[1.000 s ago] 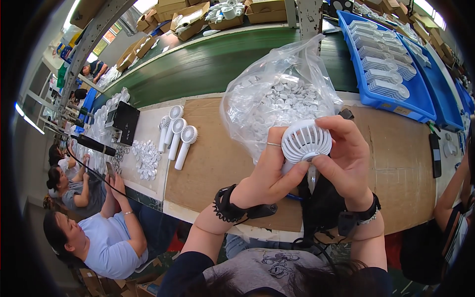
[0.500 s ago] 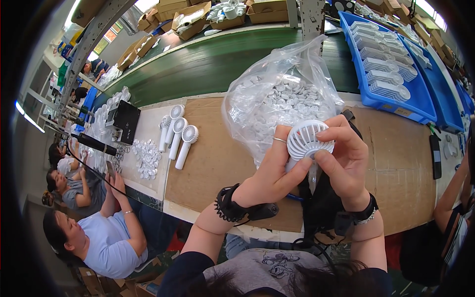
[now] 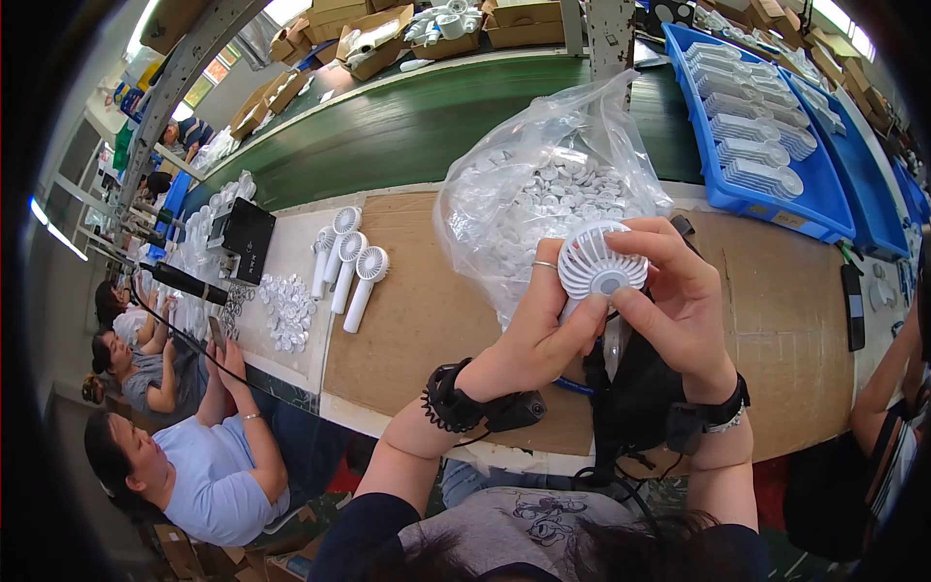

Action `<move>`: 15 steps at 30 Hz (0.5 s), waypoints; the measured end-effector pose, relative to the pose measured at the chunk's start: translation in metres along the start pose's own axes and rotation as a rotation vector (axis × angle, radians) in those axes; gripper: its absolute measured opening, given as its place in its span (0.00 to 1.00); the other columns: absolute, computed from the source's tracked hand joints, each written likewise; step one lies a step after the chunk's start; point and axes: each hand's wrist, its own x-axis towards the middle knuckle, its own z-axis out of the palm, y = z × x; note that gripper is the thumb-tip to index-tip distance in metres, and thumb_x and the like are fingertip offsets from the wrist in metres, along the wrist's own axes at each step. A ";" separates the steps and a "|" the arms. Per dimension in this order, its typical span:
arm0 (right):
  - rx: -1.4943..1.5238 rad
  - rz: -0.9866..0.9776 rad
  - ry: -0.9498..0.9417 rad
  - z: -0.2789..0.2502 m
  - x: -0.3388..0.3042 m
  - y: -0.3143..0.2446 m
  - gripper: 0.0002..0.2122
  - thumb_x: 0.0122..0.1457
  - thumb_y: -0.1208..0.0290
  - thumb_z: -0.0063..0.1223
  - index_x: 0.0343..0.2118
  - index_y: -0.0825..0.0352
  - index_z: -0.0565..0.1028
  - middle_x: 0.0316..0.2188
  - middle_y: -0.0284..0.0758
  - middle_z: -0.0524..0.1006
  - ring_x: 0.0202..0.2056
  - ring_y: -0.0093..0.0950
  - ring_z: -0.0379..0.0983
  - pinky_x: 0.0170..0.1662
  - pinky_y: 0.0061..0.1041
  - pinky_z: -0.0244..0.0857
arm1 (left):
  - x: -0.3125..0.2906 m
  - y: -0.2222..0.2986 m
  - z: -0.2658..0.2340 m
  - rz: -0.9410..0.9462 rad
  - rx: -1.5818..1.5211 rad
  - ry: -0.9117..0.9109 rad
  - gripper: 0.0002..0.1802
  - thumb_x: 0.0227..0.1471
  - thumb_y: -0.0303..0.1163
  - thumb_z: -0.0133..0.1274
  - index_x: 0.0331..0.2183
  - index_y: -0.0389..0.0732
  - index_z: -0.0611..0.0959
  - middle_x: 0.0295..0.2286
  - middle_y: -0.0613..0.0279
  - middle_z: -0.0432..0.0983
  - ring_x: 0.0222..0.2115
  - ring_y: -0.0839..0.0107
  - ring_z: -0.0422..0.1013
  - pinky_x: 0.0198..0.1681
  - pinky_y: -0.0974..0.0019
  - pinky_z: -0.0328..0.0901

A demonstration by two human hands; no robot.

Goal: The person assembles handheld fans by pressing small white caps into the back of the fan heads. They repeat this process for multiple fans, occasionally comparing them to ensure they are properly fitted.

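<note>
Between my two hands is a white handheld fan (image 3: 603,262), its round slatted grille facing up with a grey disc at the centre. My left hand (image 3: 543,325) grips it from the left, the thumb along its lower edge. From the right my right hand (image 3: 674,296) holds the rim, its thumb close to the grey disc and its fingers on the upper edge. Most of the fan's handle is hidden by my hands. Just beyond them lies a clear plastic bag (image 3: 475,209) full of small white round parts (image 3: 572,184).
Several white fans (image 3: 361,286) lie left on the cardboard (image 3: 436,281), beside a pile of small clear parts (image 3: 286,310) and a black box (image 3: 242,238). Blue trays (image 3: 776,215) of white parts stand back right. A green conveyor (image 3: 388,141) runs behind. A person (image 3: 213,475) sits at left.
The fan has tilted and shifted slightly left, so its grey centre disc now shows. My right thumb has moved off the disc toward its edge.
</note>
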 end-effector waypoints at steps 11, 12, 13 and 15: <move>0.054 0.045 -0.011 0.002 -0.001 -0.004 0.17 0.48 0.85 0.47 0.44 0.70 0.69 0.41 0.36 0.64 0.41 0.25 0.66 0.41 0.21 0.66 | 0.002 -0.007 0.002 0.104 0.044 0.046 0.18 0.54 0.28 0.40 0.44 0.40 0.54 0.28 0.67 0.63 0.20 0.86 0.58 0.22 0.81 0.56; 0.039 0.031 -0.011 0.002 -0.002 -0.003 0.17 0.48 0.85 0.47 0.44 0.70 0.69 0.42 0.36 0.64 0.41 0.25 0.66 0.41 0.21 0.66 | 0.002 -0.007 0.003 0.107 0.036 0.044 0.18 0.54 0.28 0.40 0.45 0.39 0.54 0.28 0.66 0.63 0.20 0.86 0.58 0.22 0.81 0.56; 0.025 0.017 -0.011 0.002 -0.003 -0.002 0.17 0.48 0.85 0.47 0.44 0.70 0.69 0.42 0.36 0.64 0.41 0.25 0.66 0.41 0.21 0.66 | 0.002 -0.008 0.003 0.111 0.028 0.042 0.18 0.54 0.28 0.40 0.45 0.39 0.54 0.29 0.66 0.62 0.21 0.86 0.58 0.22 0.81 0.56; 0.020 0.021 -0.010 0.002 -0.003 0.001 0.17 0.49 0.85 0.47 0.45 0.70 0.69 0.42 0.36 0.64 0.41 0.25 0.67 0.41 0.21 0.67 | 0.001 -0.009 0.001 0.095 0.030 0.039 0.18 0.54 0.28 0.40 0.45 0.39 0.54 0.30 0.65 0.62 0.21 0.86 0.58 0.22 0.81 0.56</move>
